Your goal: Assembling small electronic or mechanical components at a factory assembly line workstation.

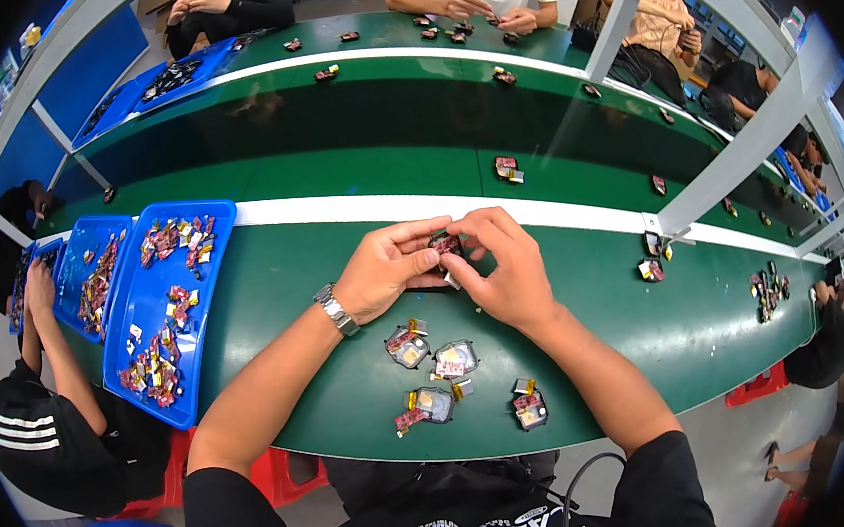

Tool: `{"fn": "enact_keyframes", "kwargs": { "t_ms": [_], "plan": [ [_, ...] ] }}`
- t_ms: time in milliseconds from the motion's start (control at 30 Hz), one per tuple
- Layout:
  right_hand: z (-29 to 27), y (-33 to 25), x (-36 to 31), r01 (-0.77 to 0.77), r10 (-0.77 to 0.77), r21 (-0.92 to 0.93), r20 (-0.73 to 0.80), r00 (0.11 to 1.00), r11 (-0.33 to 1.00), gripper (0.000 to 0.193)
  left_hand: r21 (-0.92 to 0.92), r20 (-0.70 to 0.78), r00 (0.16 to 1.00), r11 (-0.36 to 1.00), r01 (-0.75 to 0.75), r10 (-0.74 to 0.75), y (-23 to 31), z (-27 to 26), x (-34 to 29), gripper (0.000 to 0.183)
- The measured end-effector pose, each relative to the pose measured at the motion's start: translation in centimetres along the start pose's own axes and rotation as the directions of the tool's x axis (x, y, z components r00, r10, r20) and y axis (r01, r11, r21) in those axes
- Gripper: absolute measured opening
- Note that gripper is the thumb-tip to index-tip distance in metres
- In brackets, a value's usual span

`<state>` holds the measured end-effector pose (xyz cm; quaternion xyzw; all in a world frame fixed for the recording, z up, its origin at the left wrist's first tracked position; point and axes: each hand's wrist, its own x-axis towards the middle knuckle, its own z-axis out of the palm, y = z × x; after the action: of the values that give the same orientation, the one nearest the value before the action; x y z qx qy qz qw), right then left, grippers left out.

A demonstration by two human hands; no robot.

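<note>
Both my hands meet over the green table, holding a small dark-cased electronic assembly with a red circuit board (447,244) between the fingertips. My left hand (389,266), below a metal-banded watch, pinches it from the left with thumb and fingers. On its other side, my right hand (509,268) curls around it, thumb and forefinger close to the board. The fingers cover part of the piece. Nearer my body lie several similar units with dark casings, red boards and silver-yellow parts: one unit (408,346), a second unit (454,360), a third (435,405) and a separate one (530,410).
A blue tray (144,300) of loose red boards stands at left, with more trays beyond it and a co-worker's arm (70,365) near them. A white strip (337,210) borders the green conveyor belt (373,167). At right rises a grey metal post (725,165); more units (768,291) lie past it.
</note>
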<state>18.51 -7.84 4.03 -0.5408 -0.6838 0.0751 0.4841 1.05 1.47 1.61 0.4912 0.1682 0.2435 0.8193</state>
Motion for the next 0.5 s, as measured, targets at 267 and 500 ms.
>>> {"fn": "enact_keyframes", "kwargs": {
  "t_ms": [267, 500],
  "plan": [
    [0.0, 0.8, -0.5, 0.09, -0.086, -0.083, 0.05, 0.995, 0.992, 0.031, -0.015, -0.004, 1.0, 1.0, -0.005, 0.005, -0.4, -0.4, 0.1, 0.047],
    [-0.3, 1.4, -0.2, 0.295, -0.264, -0.295, 0.14, 0.954, 0.909, 0.029, 0.101, -0.075, 0.997, 0.995, 0.007, 0.0, -0.4, 0.0, 0.1, 0.044]
  ]
}}
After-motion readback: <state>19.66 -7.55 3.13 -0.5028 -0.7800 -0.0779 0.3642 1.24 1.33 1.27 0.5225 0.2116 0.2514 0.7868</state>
